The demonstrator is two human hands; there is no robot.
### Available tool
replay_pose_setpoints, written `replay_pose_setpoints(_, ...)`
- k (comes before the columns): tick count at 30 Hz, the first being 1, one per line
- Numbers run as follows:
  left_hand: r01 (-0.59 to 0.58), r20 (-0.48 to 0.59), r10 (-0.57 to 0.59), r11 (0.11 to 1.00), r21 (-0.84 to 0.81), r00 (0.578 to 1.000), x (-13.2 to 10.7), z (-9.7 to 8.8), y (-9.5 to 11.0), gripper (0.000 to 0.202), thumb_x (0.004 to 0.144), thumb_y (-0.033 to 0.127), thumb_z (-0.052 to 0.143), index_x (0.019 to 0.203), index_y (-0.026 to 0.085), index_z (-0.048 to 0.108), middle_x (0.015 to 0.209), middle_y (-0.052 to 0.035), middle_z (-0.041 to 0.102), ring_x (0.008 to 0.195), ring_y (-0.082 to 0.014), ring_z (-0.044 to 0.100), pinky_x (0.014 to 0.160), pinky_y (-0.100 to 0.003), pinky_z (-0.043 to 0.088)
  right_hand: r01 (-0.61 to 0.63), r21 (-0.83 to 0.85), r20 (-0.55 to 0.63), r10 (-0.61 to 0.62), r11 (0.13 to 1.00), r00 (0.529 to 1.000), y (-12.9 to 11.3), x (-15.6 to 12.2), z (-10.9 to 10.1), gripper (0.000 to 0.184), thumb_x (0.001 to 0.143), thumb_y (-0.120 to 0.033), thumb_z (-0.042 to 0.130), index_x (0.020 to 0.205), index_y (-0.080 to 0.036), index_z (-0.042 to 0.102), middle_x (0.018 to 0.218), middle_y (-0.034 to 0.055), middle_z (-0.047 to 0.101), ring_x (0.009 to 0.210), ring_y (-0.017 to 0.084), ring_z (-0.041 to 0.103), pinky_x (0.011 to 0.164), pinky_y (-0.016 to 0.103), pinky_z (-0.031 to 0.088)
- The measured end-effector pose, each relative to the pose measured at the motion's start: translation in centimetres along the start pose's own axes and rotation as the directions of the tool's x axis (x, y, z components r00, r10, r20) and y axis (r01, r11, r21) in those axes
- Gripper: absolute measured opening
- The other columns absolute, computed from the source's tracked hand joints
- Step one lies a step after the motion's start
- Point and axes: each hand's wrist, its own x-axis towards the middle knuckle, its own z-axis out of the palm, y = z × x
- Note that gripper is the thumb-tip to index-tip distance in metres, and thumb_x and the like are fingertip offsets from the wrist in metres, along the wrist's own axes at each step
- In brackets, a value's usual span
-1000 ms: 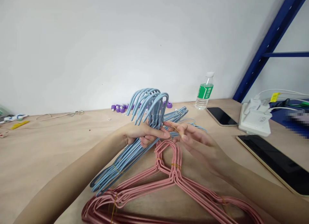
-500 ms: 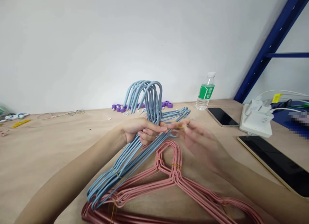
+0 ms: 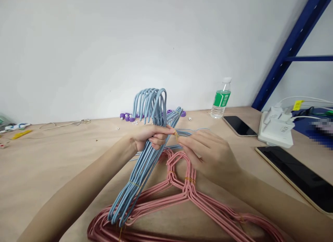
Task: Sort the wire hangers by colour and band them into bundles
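My left hand (image 3: pixel 151 136) is wrapped round the necks of a bundle of blue wire hangers (image 3: pixel 145 144), holding it steeply tilted with the hooks up. A yellow rubber band (image 3: pixel 135 184) ties the bundle's lower part. My right hand (image 3: pixel 208 153) pinches another yellow rubber band (image 3: pixel 176 135) against the blue necks, just right of my left fingers. Below both hands a bundle of pink wire hangers (image 3: pixel 187 197) lies flat on the table, tied with yellow bands.
A green-labelled water bottle (image 3: pixel 220 99) stands at the back. Two phones (image 3: pixel 238 125) (image 3: pixel 299 176) and a white power strip (image 3: pixel 277 129) lie at the right, beside a blue shelf frame (image 3: pixel 288 51). Purple small parts (image 3: pixel 127 116) sit near the wall.
The blue bundle has swung from lying slanted across the table to a steeper, more upright tilt. My right hand has closed from spread fingers into a pinch at the necks.
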Motion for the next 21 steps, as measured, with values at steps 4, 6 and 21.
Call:
replay_pose_setpoints(4,0.057,0.104,-0.052,0.997,-0.052,0.993,0.2,-0.4,-0.1,0.043,0.083,0.011,0.041,0.041,0.015,0.033,0.034,0.0087,0.018,0.029,-0.0016,0.008,0.028,-0.011,0.018,0.067,-0.152,0.037,-0.062,0.986,0.997,0.3,0.0,0.4,0.027,0.082,-0.008,0.038,0.08,-0.018,0.063,0.058,0.0026,0.06,0.052,0.014,0.05,0.051,0.027,0.033)
replay_pose_setpoints(6,0.063,0.158,-0.047,0.993,-0.099,0.986,0.3,-0.5,-0.3,0.034,0.08,0.009,0.043,0.046,0.013,0.041,0.035,0.0091,0.02,0.029,-0.002,0.007,0.028,-0.011,0.017,0.112,-0.198,0.092,-0.095,0.974,0.991,0.6,-0.1,0.8,0.027,0.079,-0.004,0.038,0.074,-0.015,0.062,0.055,0.0032,0.057,0.05,0.015,0.05,0.048,0.027,0.03)
replay_pose_setpoints(21,0.036,0.148,-0.064,0.982,0.184,0.987,1.0,-0.4,-1.8,0.021,0.06,0.019,0.071,0.059,0.013,0.05,0.032,0.0122,0.026,0.031,-0.0002,0.014,0.033,-0.016,0.01,-0.473,0.459,0.337,0.345,0.752,0.876,-0.6,-0.2,0.7,0.017,0.074,-0.02,0.039,0.057,-0.02,0.036,0.04,-0.0073,0.034,0.036,0.006,0.03,0.037,0.02,0.026)
